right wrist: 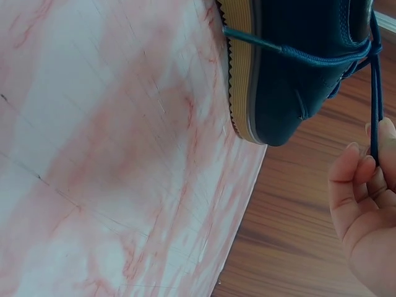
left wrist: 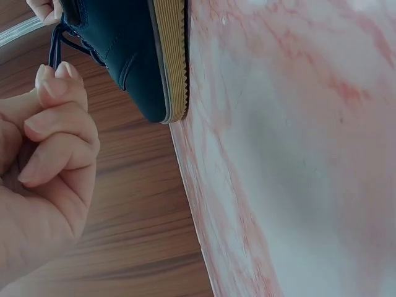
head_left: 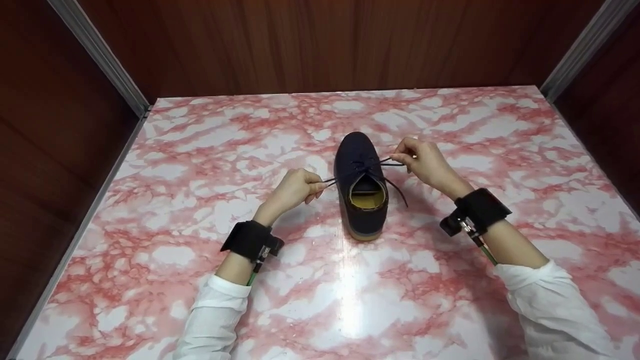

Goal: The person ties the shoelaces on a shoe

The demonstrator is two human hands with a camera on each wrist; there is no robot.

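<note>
A dark navy lace-up shoe (head_left: 353, 150) stands upright on its tan sole, toe pointing away from me. On its left side my left hand (head_left: 296, 190) pinches a doubled part of the shoelace (left wrist: 54, 48) between thumb and fingertips. My right hand (head_left: 426, 163) holds another doubled strand of lace (right wrist: 376, 93) on the right side, also by the fingertips. Both strands run fairly straight from a crossing over the tongue. One loose lace end (head_left: 398, 192) hangs down the shoe's right side. Inside the opening a yellow insole (head_left: 366, 200) shows.
The shoe stands on a red-and-white marbled tabletop (head_left: 200, 150). A dark wood-grain panel (head_left: 320, 45) rises behind it, with similar panels at left and right. Metal strips (head_left: 97, 45) line the corners. Black straps with small devices (head_left: 247, 241) circle both wrists.
</note>
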